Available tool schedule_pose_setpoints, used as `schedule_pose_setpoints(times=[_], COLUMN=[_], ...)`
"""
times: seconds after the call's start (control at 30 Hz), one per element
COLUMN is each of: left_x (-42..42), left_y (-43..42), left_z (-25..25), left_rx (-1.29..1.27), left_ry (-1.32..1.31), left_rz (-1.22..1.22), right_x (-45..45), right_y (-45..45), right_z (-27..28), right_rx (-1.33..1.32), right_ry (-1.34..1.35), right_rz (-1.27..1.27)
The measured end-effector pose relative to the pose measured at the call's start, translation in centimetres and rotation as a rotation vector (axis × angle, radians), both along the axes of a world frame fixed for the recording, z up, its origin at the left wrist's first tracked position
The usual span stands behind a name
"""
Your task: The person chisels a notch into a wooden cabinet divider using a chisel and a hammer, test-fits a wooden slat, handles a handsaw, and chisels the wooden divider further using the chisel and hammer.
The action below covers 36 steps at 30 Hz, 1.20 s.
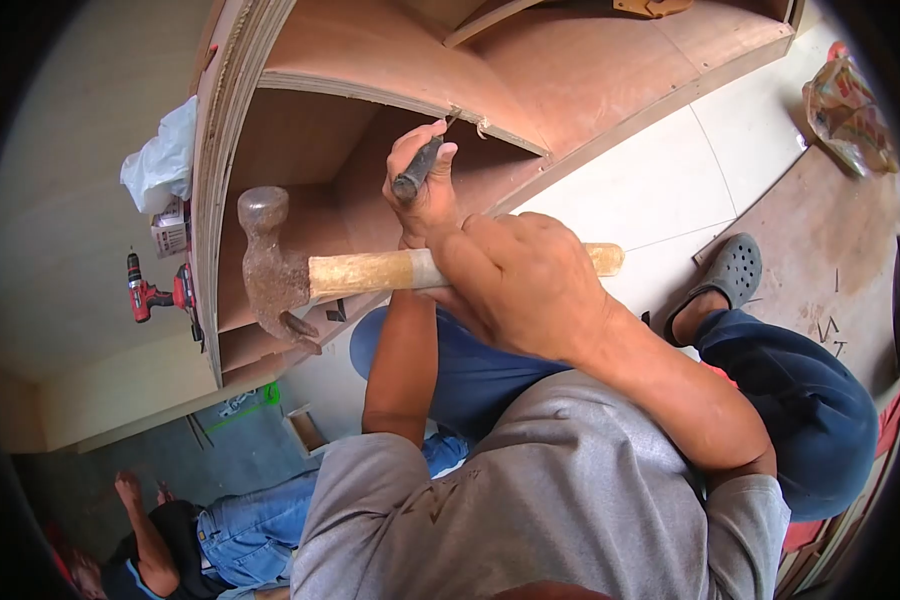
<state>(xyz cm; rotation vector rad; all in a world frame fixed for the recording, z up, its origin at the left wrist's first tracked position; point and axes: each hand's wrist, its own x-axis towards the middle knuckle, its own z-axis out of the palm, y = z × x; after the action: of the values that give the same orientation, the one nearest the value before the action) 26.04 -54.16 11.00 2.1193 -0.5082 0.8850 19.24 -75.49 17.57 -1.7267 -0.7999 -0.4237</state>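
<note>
My left hand (436, 205) is closed around a chisel (417, 172) with a dark handle. Its narrow blade points up at the edge of a plywood panel (370, 90), where a small notch and a curled wood shaving (482, 128) show. In front of it, my right hand (530, 280) grips a claw hammer (360, 272) by its pale wooden handle. The rusty hammer head (268, 250) extends to the left, its claw turned down, apart from the chisel. Part of my left wrist is hidden behind the hammer and right hand.
The wooden cabinet (610, 165) surrounds the work. Left of it are a red cordless drill (148, 290) and a white plastic bag (165, 155). Another person (240, 530) is at lower left. Loose nails lie on a brown board (800, 260) near my foot.
</note>
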Motion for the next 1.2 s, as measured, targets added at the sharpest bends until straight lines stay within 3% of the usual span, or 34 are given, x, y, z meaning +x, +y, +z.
schedule_pose_setpoints(times=[0.1,0.47,0.63,0.87,1.0,1.03,1.2], left_x=[0.5,0.7,0.5,0.6,0.7,0.9,0.9], left_y=[-0.8,-0.2,-0.1,-0.4,0.0,0.6,0.4], left_z=[0.2,2.0,2.1,2.6,2.6,2.2,2.2], left_rx=[-0.047,0.074,0.110,-0.011,0.189,0.131,-0.029], left_ry=[-0.072,0.051,0.121,0.102,0.103,0.165,0.147], left_rz=[-0.044,-0.013,0.017,0.026,0.008,0.026,0.033], right_x=[0.6,0.1,0.3,0.1,1.1,0.8,-0.3], right_y=[-0.1,-0.3,-0.1,-1.0,-0.9,-1.1,-1.6], right_z=[-0.5,-1.1,-1.5,0.9,0.4,0.9,1.9], right_rx=[0.000,-0.032,-0.274,-0.108,-0.361,-0.426,-0.218], right_ry=[0.018,-0.003,0.203,0.017,0.185,0.286,0.065], right_rz=[-0.032,-0.078,-0.144,-0.111,-0.158,-0.157,-0.113])
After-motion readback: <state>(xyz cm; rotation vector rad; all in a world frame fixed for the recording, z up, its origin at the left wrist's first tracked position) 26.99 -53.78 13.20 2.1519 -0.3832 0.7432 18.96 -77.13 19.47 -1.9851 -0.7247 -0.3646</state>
